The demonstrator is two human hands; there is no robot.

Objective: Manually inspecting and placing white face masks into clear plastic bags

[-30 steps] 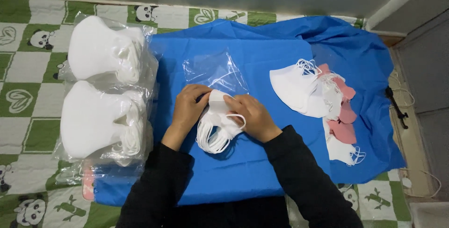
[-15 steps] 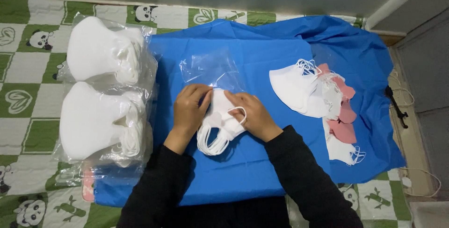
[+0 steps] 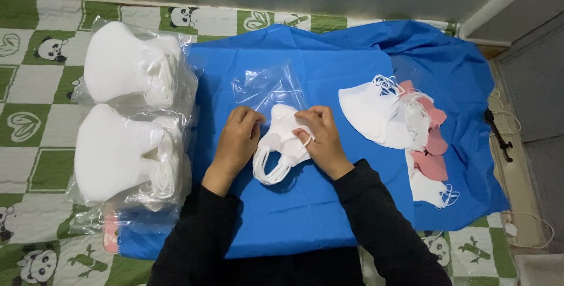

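**Two hands, one small stack of folded white masks**

Both bare hands pressed onto a small stack of folded white fabric face masks at the middle of the crumpled blue plastic sheet. Left hand laid flat-fingered on the stack's left edge, apparently pinning it down. Right hand clenched on the right edge, thumb hooked through an ear loop, likely to hold the layers square. Ear loops trailing loose toward the body, below the stack.

Just beyond the fingertips, touching the top of the stack: an empty clear plastic bag, mouth side toward the hands, placed within easy reach.

To the left, half off the sheet: two bulky clear bags packed with white masks, one behind the other, kept apart from the loose ones.

To the right, well clear of the hands: a loose fan of white masks overlapping some pink masks, set out in a column along the sheet's edge.

Under everything, a green-and-white checked panda-print quilt. At far right, on bare floor, a thin white cable.
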